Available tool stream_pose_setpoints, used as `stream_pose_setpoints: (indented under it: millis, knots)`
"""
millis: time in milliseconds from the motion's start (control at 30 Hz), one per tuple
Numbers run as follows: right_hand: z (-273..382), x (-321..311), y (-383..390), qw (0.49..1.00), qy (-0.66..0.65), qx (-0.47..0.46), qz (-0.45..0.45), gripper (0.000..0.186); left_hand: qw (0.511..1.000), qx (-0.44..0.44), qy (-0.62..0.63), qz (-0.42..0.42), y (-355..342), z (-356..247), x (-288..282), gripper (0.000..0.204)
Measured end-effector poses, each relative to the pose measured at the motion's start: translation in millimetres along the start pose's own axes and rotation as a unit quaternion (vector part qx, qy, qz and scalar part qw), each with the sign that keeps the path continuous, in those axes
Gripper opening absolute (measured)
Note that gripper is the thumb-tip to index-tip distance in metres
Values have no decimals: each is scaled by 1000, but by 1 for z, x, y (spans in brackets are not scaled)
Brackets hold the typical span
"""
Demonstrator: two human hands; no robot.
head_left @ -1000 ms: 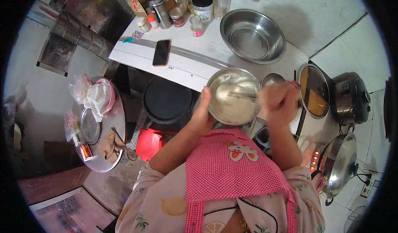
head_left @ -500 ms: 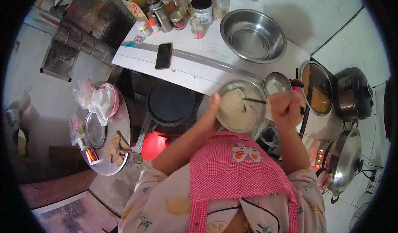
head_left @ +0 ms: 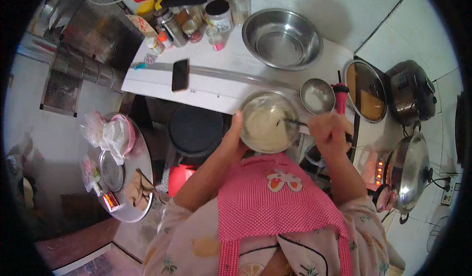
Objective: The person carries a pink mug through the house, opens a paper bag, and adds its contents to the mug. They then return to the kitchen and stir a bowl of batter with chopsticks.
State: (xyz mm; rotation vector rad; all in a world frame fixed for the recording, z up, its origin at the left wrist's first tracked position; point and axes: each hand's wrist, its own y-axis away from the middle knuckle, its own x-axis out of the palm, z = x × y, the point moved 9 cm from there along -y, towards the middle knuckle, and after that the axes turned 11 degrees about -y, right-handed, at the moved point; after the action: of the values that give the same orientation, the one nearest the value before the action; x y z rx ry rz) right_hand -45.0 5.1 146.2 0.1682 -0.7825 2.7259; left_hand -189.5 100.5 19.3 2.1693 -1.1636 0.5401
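Observation:
A metal bowl (head_left: 255, 100) of pale, thick batter (head_left: 260, 127) is in front of the apron, by the counter's front edge. My left hand (head_left: 232, 142) grips its left side, thumb up along the rim. In my right hand (head_left: 330, 132), a fist, is a stirring utensil (head_left: 296, 122) with a thin shaft and a dark handle end. Its tip is down in the batter on the right side, so its head is hidden. A small metal bowl (head_left: 317, 97) stands on the counter just beyond my right hand.
A wide metal basin (head_left: 282, 39), a phone (head_left: 180, 75) and several jars (head_left: 218, 16) are on the counter (head_left: 152, 84). A round black pan (head_left: 195, 130) is below its edge. Rightward are a lidded pot (head_left: 412, 170) and an electric cooker (head_left: 413, 91). A round metal table (head_left: 142, 165) stands left.
The view has shifted, so the whole scene sits further left. The utensil's tip has moved through the batter toward the bowl's right side, with my right hand still gripping it.

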Motion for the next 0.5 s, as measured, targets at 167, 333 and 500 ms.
stream_pose_setpoints:
  millis: [167,333,500]
  knots:
    - [29,32,2,986,-142,-72,56,33,998,30,-10,63,-1,-25,5,76]
    - [18,28,-14,995,-75,-60,16,21,999,-3,-46,-21,-4,-6,21,76]
    - [5,-4,-2,977,-211,-10,-21,30,997,9,56,52,-12,-4,-1,72]
